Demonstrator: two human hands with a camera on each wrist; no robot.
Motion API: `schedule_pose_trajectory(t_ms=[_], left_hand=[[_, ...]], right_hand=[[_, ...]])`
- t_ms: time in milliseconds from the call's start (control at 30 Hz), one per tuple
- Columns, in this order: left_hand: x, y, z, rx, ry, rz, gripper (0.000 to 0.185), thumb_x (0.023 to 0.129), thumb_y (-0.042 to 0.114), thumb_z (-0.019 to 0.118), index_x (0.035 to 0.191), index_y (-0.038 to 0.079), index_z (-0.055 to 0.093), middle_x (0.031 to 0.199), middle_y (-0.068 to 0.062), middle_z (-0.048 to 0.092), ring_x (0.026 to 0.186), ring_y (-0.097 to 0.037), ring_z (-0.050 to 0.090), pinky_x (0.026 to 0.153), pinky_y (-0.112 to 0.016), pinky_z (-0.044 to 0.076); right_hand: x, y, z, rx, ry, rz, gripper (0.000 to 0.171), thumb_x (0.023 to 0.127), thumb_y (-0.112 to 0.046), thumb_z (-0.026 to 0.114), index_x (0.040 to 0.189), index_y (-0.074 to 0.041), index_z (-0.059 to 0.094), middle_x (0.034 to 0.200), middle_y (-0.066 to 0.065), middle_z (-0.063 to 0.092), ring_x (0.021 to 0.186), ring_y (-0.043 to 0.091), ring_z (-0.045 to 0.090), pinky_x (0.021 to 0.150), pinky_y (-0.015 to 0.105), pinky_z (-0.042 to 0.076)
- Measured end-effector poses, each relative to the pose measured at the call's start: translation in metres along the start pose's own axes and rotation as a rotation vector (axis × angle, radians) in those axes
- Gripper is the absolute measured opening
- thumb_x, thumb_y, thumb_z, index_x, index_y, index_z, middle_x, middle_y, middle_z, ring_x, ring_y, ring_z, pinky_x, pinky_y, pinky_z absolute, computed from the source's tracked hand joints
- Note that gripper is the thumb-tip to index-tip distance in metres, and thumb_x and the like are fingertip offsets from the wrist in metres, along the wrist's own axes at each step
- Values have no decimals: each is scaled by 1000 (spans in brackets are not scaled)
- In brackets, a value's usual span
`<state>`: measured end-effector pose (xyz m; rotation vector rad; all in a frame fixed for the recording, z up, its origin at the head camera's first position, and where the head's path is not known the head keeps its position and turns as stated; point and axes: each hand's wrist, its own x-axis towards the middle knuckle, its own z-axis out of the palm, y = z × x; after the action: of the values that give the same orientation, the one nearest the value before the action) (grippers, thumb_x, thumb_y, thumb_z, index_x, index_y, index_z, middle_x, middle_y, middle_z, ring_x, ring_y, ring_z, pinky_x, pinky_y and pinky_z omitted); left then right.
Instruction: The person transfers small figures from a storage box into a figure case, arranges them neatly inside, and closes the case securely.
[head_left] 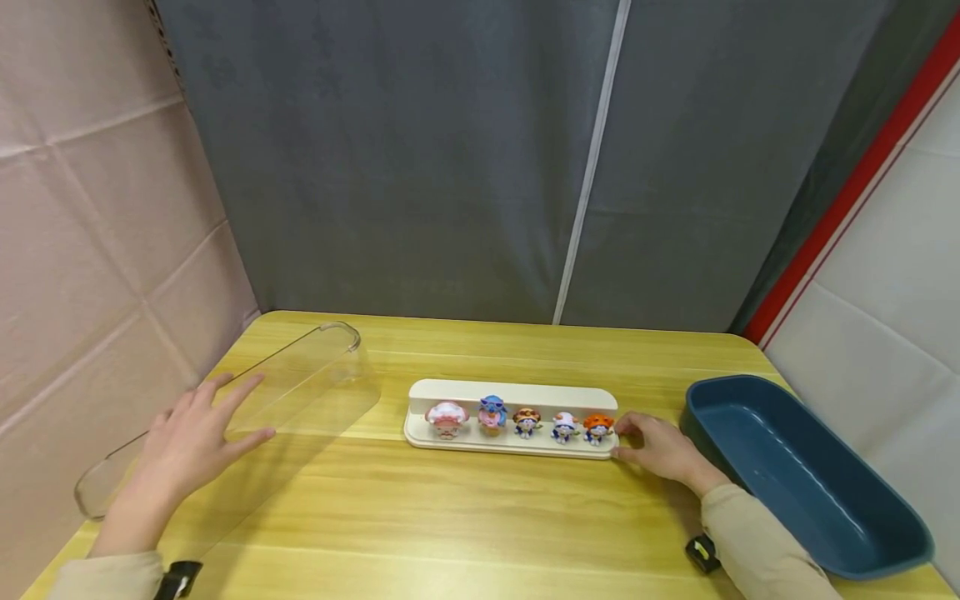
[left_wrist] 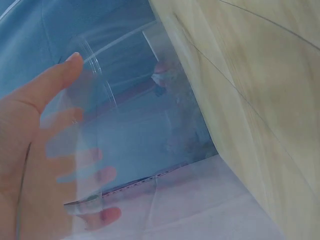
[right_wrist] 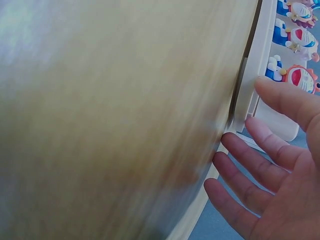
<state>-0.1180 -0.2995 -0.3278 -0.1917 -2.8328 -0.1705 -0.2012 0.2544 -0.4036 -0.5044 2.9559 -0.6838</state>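
Two hands apart: clear cover (head_left: 247,408), figurine stand (head_left: 510,417) (five figures).

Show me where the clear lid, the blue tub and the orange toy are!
clear lid (head_left: 315,375), head view, on its see-through top near the far rounded end.
blue tub (head_left: 795,475), head view, on its bare inside floor.
orange toy (head_left: 597,427), head view, on its body at the row's right end.
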Motion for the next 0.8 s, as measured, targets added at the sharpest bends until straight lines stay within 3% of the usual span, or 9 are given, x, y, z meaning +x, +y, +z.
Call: schedule_pose_trajectory(t_ms=[233, 800], left_hand=[[0, -2, 1, -33, 48, 22, 73, 75, 49, 62, 135, 20, 33, 123, -30, 34, 98, -50, 35, 66, -62, 30], [4, -8, -1, -131, 33, 46, 72, 74, 44, 66, 135, 20, 35, 118, -36, 35, 98, -53, 32, 66, -62, 25]], right_hand=[[0, -1, 0, 3, 0, 2, 30, 72, -26, 72, 93, -10, 57, 90, 2, 57, 83, 20, 52, 74, 41, 44], [-1, -2, -1, 6, 17, -14, 28, 73, -25, 71, 92, -10, 57, 90, 2, 57, 83, 21, 52, 73, 40, 43]])
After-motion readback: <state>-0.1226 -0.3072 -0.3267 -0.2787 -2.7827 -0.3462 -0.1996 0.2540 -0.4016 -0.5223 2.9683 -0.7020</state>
